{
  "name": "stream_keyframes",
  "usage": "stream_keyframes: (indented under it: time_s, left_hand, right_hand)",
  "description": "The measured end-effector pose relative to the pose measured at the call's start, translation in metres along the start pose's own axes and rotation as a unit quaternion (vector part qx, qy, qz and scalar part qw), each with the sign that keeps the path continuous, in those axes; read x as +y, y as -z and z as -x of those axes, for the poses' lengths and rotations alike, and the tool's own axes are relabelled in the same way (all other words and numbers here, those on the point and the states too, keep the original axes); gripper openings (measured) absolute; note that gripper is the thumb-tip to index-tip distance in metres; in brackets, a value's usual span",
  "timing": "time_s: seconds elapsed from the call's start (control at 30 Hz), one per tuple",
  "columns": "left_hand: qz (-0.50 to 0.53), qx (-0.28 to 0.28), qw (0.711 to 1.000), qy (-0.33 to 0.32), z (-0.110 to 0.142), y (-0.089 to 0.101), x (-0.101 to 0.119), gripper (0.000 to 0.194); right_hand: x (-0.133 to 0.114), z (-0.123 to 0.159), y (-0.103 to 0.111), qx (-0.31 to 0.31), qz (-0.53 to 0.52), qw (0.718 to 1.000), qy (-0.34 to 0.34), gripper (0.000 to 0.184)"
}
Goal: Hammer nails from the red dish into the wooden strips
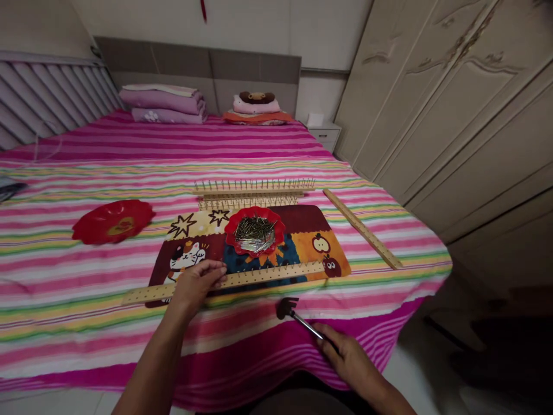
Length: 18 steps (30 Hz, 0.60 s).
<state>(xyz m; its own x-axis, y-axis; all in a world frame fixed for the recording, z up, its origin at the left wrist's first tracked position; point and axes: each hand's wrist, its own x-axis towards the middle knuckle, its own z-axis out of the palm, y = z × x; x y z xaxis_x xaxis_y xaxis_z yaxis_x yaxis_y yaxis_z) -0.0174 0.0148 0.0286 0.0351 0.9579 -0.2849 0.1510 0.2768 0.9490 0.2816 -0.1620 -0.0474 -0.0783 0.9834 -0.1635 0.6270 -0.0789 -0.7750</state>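
In the head view, a person's left hand (202,282) bends over a wooden strip (268,276) on the near part of a patterned placemat (309,219). Its fingertips are drawn together; whether they pinch anything, I cannot tell. The right hand (348,357) wraps a hammer (307,324), its head pointing far and left, apart from the strip. The strip runs left to right, right end slightly farther, with nails (294,268) pointing up along its right half. Nail-setting seems in hand; the next move likely calls for careful aim.
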Motion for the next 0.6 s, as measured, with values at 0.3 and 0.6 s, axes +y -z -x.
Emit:
stream_keyframes:
  time_s: [0.3,0.6]
  left_hand:
    - [-0.043,0.023,0.999,-0.014,-0.005,-0.009,-0.020,0.040]
    - [-0.141,0.042,0.987,-0.060,-0.001,-0.012,-0.024,0.025]
  right_hand:
    - [-0.003,0.001,0.000,0.001,0.002,1.000,-0.001,0.041]
    - [-0.006,0.000,0.003,-0.004,-0.002,1.000,-0.009,0.041]
